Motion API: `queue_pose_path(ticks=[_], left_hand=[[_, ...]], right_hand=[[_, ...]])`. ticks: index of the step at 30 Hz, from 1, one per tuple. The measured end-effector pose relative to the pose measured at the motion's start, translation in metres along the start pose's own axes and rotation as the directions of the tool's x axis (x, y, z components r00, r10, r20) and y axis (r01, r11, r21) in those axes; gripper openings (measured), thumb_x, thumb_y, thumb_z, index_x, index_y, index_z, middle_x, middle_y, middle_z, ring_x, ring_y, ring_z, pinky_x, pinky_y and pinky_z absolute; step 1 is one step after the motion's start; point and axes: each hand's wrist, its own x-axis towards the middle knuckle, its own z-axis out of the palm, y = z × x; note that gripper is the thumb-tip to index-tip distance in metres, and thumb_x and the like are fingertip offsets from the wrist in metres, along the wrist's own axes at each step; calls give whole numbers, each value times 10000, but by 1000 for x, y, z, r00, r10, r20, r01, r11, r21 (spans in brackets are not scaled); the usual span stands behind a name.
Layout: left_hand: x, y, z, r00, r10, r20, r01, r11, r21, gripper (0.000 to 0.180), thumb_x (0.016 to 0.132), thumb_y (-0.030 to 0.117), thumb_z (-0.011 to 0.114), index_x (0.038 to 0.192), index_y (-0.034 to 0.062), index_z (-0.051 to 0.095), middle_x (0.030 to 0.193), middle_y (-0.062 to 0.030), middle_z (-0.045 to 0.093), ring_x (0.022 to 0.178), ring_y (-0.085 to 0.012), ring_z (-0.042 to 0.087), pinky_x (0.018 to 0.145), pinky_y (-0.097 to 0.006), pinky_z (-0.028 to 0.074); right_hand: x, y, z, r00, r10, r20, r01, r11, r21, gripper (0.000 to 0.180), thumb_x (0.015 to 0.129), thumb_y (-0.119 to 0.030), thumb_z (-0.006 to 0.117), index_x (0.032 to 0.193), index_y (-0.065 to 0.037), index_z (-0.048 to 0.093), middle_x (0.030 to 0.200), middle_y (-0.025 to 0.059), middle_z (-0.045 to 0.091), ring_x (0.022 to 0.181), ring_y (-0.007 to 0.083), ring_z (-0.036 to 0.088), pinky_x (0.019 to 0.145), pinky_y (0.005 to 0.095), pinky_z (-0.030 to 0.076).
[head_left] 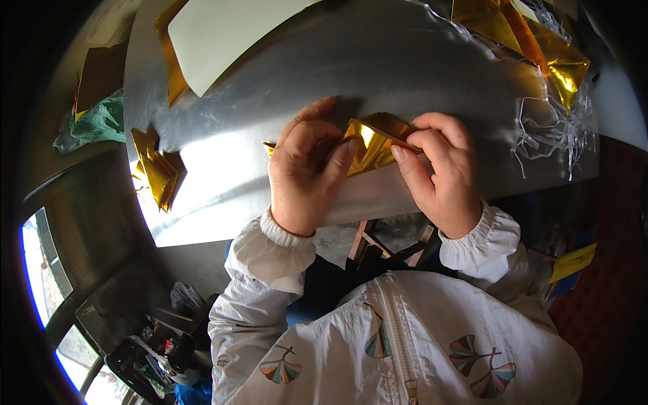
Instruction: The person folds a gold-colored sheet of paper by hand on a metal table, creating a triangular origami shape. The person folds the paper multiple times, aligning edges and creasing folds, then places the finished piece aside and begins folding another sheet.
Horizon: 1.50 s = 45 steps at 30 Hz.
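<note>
- Catching light along its creases, the gold foil piece (372,143) is sitting between two hands, near the middle of the metal table's near edge; whether its underside is touching the metal I cannot tell.
- The right hand (442,165) is keeping thumb and fingers narrow on the foil's right end, probably because so thin a sheet needs a fingertip hold to keep its fold crisp.
- The left hand (307,165) is resting its thumb against the foil's left end, its fingers half curled, seemingly to steady that side; whether they are clamping it I cannot tell.
- Beneath, the metal table (304,74) is giving a smooth, hard grey surface, likely handy for creasing.
- At the table's left edge, a folded gold bundle (158,172) is showing stiff, pointed layers, apparently set aside to leave the middle free.
- Toward the table's far left, a matte white sheet (226,34) with a curved edge is overlapping gold foil (174,64).
- At the table's right end, clear plastic strips (550,131) are tangling loosely beside glossy, crumpled gold sheets (496,27).
</note>
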Motion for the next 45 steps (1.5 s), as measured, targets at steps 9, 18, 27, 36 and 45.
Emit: queue_pose_path(ticks=[9, 18, 27, 36, 45], left_hand=[[2, -3, 2, 994, 112, -10, -108, 976, 189, 239, 844, -23, 711, 1050, -77, 601, 1474, -229, 390, 1330, -327, 468, 997, -370, 501], [4, 4, 4, 998, -4, -55, 17, 973, 228, 112, 850, -17, 712, 820, -58, 613, 1457, -222, 439, 1378, -347, 413, 1050, -393, 441], [6, 1, 11, 987, -8, -160, 43, 975, 216, 105, 833, -38, 707, 796, -39, 610, 1419, -223, 487, 1318, -332, 493, 1009, -377, 475], [7, 3, 13, 980, -7, -200, 66, 954, 291, 132, 835, -14, 720, 776, -30, 603, 1402, -224, 510, 1273, -320, 540, 955, -348, 513], [7, 2, 16, 972, 22, -235, 63, 936, 347, 146, 832, -8, 724, 761, -31, 598, 1375, -230, 535, 1234, -312, 576, 929, -339, 534]], right_hand=[[0, 3, -7, 998, 60, -17, -61, 994, -86, 111, 801, -98, 705, 825, -50, 607, 1078, 111, 611, 990, 297, 559, 905, 427, 404], [2, 5, -4, 996, 68, -59, -73, 994, -85, 128, 784, -85, 709, 828, -49, 594, 1131, 118, 596, 936, 285, 586, 917, 431, 411], [2, 4, -4, 992, 114, -62, -118, 990, -72, 114, 801, -64, 690, 864, -36, 598, 1176, 146, 577, 950, 296, 583, 904, 421, 430], [7, 2, -2, 988, 128, -89, -137, 985, -102, 148, 781, -67, 708, 885, -40, 606, 1148, 123, 588, 914, 262, 620, 928, 401, 417], [8, 2, -1, 987, 131, -95, -143, 982, -126, 194, 754, -65, 726, 912, -48, 616, 1145, 111, 598, 921, 248, 624, 931, 384, 401]])
